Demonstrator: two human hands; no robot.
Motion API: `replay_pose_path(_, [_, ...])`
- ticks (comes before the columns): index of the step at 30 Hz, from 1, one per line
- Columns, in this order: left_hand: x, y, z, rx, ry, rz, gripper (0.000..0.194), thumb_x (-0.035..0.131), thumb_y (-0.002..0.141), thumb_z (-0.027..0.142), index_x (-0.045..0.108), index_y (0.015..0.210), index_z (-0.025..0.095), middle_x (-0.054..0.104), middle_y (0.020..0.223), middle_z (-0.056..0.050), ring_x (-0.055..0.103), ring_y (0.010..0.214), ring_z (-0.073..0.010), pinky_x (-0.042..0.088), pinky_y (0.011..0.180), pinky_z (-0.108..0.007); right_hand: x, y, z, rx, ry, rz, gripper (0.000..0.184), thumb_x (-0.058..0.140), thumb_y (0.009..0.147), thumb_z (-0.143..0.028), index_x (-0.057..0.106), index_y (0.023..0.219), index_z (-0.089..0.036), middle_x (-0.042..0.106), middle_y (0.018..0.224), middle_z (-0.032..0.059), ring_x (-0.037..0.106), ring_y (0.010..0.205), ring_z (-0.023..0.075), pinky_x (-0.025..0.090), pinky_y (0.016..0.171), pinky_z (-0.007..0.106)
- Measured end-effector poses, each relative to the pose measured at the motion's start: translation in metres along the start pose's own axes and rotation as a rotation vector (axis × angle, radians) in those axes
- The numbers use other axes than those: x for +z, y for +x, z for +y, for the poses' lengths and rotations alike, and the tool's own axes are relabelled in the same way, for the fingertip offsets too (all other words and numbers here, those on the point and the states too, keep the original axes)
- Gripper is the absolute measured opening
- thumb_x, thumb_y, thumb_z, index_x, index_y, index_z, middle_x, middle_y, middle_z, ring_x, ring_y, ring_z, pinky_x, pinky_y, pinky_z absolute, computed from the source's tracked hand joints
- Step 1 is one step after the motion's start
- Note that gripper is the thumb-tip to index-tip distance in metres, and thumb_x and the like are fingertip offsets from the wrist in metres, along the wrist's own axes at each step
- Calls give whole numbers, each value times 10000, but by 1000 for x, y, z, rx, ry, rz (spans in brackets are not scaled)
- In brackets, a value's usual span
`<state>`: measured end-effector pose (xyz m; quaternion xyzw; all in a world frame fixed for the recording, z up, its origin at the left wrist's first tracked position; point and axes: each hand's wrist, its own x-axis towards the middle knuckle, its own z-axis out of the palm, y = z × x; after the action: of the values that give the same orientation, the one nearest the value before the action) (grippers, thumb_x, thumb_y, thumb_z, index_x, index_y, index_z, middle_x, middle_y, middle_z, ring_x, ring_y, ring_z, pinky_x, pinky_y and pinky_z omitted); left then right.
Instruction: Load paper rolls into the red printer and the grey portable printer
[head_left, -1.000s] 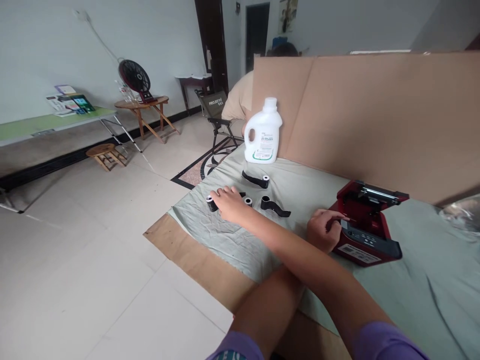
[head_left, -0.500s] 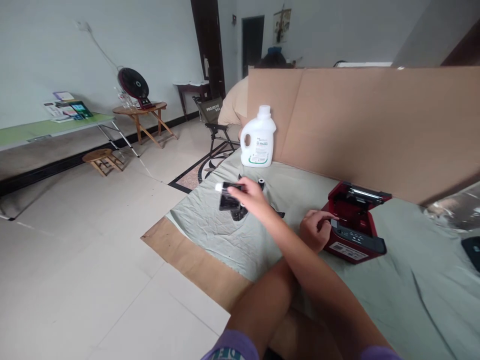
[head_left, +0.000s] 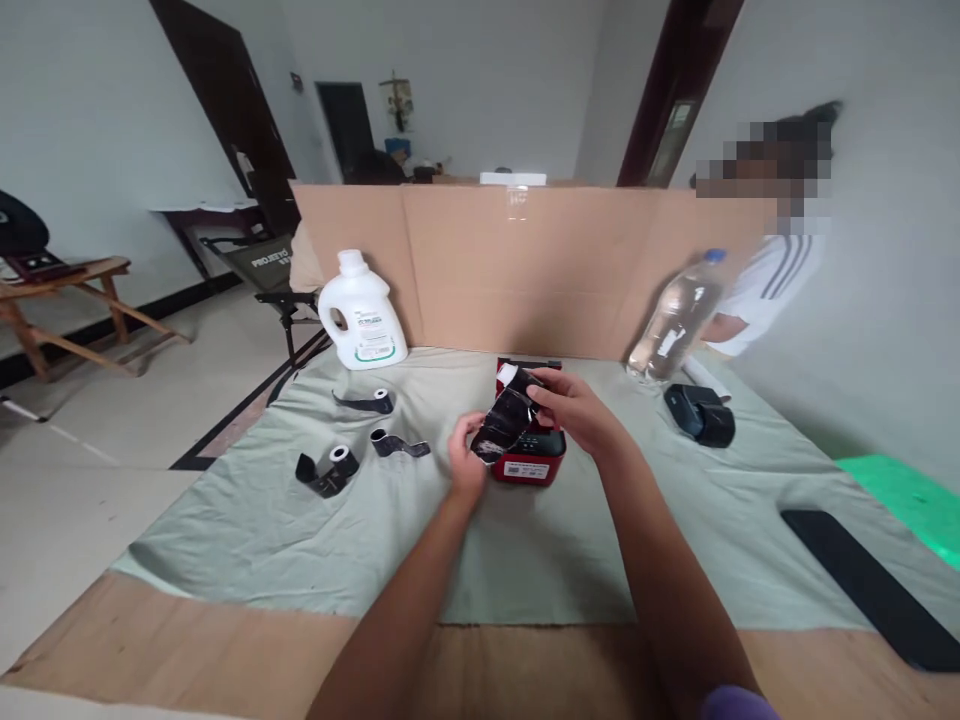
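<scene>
- Black, glossy material forms the roll (head_left: 508, 418) between the two hands, its white core end at the upper right of it and a loose strip hanging obliquely down toward the lower left.
- Right hand (head_left: 564, 402): clamped on the wound end of the roll, thumb across the near side close to the white core, fingers bent behind it.
- Left hand (head_left: 466, 452): at the lower-left end of the strip, fingers curled up along its edge and meeting it; whether they pinch it, I cannot tell.
- Thus the roll lies tilted across the space from one hand to the other, wound part in the right, loose end by the left.
- Directly behind and below the strip in this view stands a red and black box-shaped device (head_left: 527, 470), its lid raised, a white label on its front; the roll and strip hide part of it.
- Left of the hands, well apart from them, three more black rolls lie on the pale green cloth (head_left: 405, 560): one farthest back (head_left: 384, 400), one in the middle (head_left: 379, 438), one nearest (head_left: 343, 460), each with a tail uncurled.
- Behind these rolls stands a white jug (head_left: 367, 325), near the cardboard panel (head_left: 517, 270).
- Toward the right, a clear bottle with a blue cap (head_left: 675, 320) leans, and a dark device (head_left: 697, 415) sits near it.
</scene>
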<state>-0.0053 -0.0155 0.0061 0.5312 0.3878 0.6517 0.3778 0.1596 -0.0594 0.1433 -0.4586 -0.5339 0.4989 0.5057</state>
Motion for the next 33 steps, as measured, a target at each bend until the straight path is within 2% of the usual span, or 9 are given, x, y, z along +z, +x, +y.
replay_pose_path(3, [-10, 28, 26, 94, -45, 40, 304, 547, 949, 453, 638, 1024, 173, 737, 1013, -103, 670, 884, -197, 534, 835, -348, -12, 2, -3, 29, -161, -26, 387, 740, 787, -443, 705, 1074, -185, 539, 713, -27, 466, 565, 98, 343, 471, 212])
replay_pose_path(6, [-6, 56, 56, 89, -35, -227, 461, 467, 989, 548, 610, 1260, 204, 684, 1288, -136, 674, 1106, -230, 529, 926, -373, -17, 3, -3, 14, -224, -106, 328, 679, 844, -410, 709, 1092, -199, 571, 768, -16, 502, 620, 110, 404, 529, 218])
replay_pose_path(9, [11, 68, 73, 55, -72, -527, 582, 274, 1028, 616, 542, 1415, 272, 506, 1538, -91, 505, 1399, -246, 450, 1103, -428, -14, 4, 0, -46, -252, -193, 292, 630, 886, -375, 709, 1116, -212, 629, 871, 5, 549, 703, 127, 454, 592, 227])
replay_pose_path(12, [30, 65, 73, 45, -109, -644, 625, 211, 1031, 627, 551, 1425, 280, 513, 1536, -60, 449, 1448, -235, 374, 1191, -451, -9, 6, 4, -53, -288, -202, 286, 604, 900, -352, 697, 1138, -224, 668, 1017, 29, 589, 805, 153, 494, 636, 239])
replay_pose_path(17, [36, 61, 64, 81, -73, -545, 607, 237, 1035, 592, 622, 1355, 247, 688, 1312, -85, 598, 1301, -253, 468, 1119, -482, -6, 11, 10, -60, -347, -186, 228, 590, 907, -337, 695, 1063, -207, 665, 1006, 32, 588, 813, 156, 489, 628, 237])
replay_pose_path(20, [32, 63, 66, 59, -34, -542, 546, 287, 1038, 543, 589, 1387, 252, 655, 1361, -75, 601, 1286, -236, 449, 1134, -444, -7, 14, 11, -45, -302, -113, 225, 585, 908, -320, 669, 1078, -200, 628, 930, 15, 553, 730, 126, 477, 615, 234])
replay_pose_path(24, [28, 63, 70, 49, 146, -576, 411, 485, 987, 434, 633, 1328, 260, 624, 1396, -56, 544, 1344, -246, 374, 1184, -423, -9, 16, 12, 73, -219, 25, 269, 584, 911, -327, 593, 1151, -207, 528, 749, -42, 470, 584, 96, 416, 541, 215])
replay_pose_path(27, [28, 62, 66, 51, 223, -570, 379, 502, 971, 399, 664, 1281, 253, 650, 1354, -61, 584, 1281, -266, 407, 1145, -439, -12, 18, 14, 122, -252, 40, 276, 604, 901, -352, 579, 1143, -221, 474, 668, -71, 454, 542, 103, 397, 531, 223])
replay_pose_path(33, [26, 58, 60, 25, 328, -520, 391, 527, 956, 405, 690, 1256, 214, 742, 1022, -64, 677, 956, -245, 516, 927, -373, -22, 22, 23, -100, -613, 54, 162, 657, 840, -227, 676, 992, -172, 678, 973, 32, 603, 807, 162, 464, 743, 295])
